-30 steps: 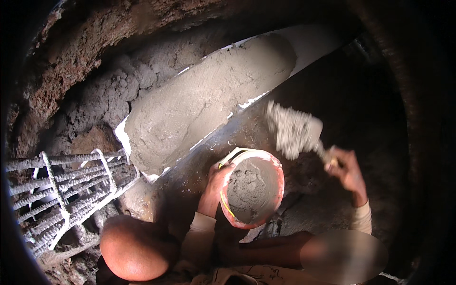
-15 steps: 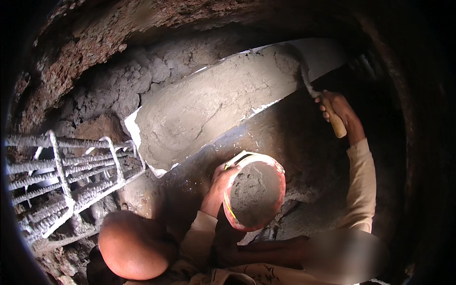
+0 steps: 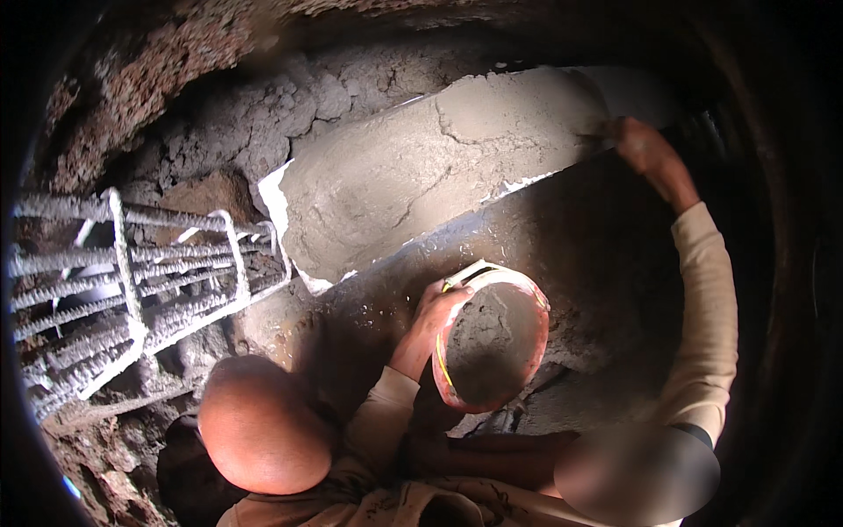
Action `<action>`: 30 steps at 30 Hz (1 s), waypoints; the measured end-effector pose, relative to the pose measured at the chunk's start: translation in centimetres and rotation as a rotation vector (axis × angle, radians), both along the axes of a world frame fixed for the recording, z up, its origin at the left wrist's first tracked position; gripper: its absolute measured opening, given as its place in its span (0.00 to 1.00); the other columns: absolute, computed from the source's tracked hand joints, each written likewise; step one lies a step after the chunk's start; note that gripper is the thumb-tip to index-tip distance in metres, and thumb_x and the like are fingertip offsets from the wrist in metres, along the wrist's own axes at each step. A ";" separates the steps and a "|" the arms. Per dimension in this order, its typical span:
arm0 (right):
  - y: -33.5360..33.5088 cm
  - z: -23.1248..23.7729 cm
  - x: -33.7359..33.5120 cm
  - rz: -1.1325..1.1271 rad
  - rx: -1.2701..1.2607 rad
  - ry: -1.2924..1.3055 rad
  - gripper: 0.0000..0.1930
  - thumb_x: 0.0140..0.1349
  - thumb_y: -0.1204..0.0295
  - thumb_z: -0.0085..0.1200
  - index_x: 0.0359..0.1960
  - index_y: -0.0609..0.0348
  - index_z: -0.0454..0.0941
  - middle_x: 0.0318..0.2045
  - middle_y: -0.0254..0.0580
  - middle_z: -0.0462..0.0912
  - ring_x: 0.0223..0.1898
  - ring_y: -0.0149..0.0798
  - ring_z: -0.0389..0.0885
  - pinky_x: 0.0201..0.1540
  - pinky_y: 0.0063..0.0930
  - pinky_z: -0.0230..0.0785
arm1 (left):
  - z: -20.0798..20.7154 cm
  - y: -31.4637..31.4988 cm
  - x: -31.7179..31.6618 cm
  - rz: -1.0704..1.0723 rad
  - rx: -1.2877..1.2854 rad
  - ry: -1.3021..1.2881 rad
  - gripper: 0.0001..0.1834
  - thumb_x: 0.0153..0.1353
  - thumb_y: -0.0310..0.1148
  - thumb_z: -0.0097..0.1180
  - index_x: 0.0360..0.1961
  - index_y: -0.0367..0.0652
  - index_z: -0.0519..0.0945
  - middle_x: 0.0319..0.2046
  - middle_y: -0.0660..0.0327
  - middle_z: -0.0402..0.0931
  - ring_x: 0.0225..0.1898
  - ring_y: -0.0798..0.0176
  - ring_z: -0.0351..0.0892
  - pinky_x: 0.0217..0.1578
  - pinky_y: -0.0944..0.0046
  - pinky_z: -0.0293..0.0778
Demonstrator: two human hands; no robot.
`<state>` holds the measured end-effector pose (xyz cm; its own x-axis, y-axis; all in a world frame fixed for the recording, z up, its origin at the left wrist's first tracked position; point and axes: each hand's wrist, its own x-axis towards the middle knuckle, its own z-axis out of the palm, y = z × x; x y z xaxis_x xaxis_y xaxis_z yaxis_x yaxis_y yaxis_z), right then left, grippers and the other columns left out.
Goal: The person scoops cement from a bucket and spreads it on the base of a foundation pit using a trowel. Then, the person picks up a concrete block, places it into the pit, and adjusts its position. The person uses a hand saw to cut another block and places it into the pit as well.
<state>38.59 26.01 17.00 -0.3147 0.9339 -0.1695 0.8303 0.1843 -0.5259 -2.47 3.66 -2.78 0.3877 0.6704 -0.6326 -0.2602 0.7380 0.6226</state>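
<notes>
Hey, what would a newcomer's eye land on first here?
Probably the long gray slab of wet cement across the upper middle, with the right hand near its right end. Next, the reddish bucket below it, held by the left hand. Then the ribbed metal bars at left.

Bars (image 3: 126, 263) are on the left. A slab of cement (image 3: 421, 176) lies on a sheet (image 3: 276, 200), with dirt (image 3: 325, 92) behind it. The bucket (image 3: 541, 334) is in front, with mix (image 3: 485, 321) inside. The left hand (image 3: 439, 312) is on its left rim, the right hand (image 3: 648, 151) by the slab's right end.
</notes>
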 end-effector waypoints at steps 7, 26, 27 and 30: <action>-4.6 -0.9 6.7 -0.681 0.005 0.158 0.23 0.71 0.56 0.52 0.63 0.50 0.75 0.37 0.32 0.81 0.28 0.27 0.74 0.30 0.28 0.69 | 0.6 0.9 -1.2 0.011 0.036 -0.089 0.09 0.59 0.34 0.67 0.38 0.42 0.83 0.27 0.71 0.74 0.25 0.76 0.67 0.26 0.70 0.60; -35.3 -12.0 -15.3 0.248 -0.465 -0.839 0.10 0.62 0.65 0.59 0.43 0.52 0.83 0.36 0.40 0.85 0.41 0.46 0.85 0.44 0.43 0.76 | 4.4 -2.3 4.5 -0.215 0.086 0.090 0.14 0.61 0.31 0.67 0.46 0.38 0.83 0.34 0.70 0.80 0.35 0.74 0.75 0.36 0.71 0.69; -34.9 -12.7 -15.8 0.323 -0.571 -0.787 0.10 0.62 0.64 0.59 0.42 0.52 0.83 0.36 0.40 0.85 0.41 0.45 0.85 0.44 0.41 0.75 | 3.7 -3.6 5.2 -0.097 0.070 -0.108 0.19 0.62 0.26 0.64 0.54 0.36 0.80 0.42 0.65 0.80 0.44 0.71 0.76 0.46 0.70 0.70; -35.0 -12.8 -15.1 0.402 -0.587 -0.618 0.12 0.59 0.60 0.62 0.38 0.53 0.84 0.37 0.39 0.85 0.43 0.45 0.83 0.45 0.38 0.75 | 2.4 -4.1 6.0 0.033 0.096 -0.255 0.23 0.64 0.23 0.61 0.60 0.33 0.78 0.48 0.62 0.82 0.49 0.70 0.78 0.53 0.69 0.73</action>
<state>23.50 -9.01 4.17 -0.2924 0.4870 -0.8230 0.9247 0.3634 -0.1135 3.54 -0.45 -0.41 0.5032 0.7374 -0.4505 -0.4407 0.6675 0.6002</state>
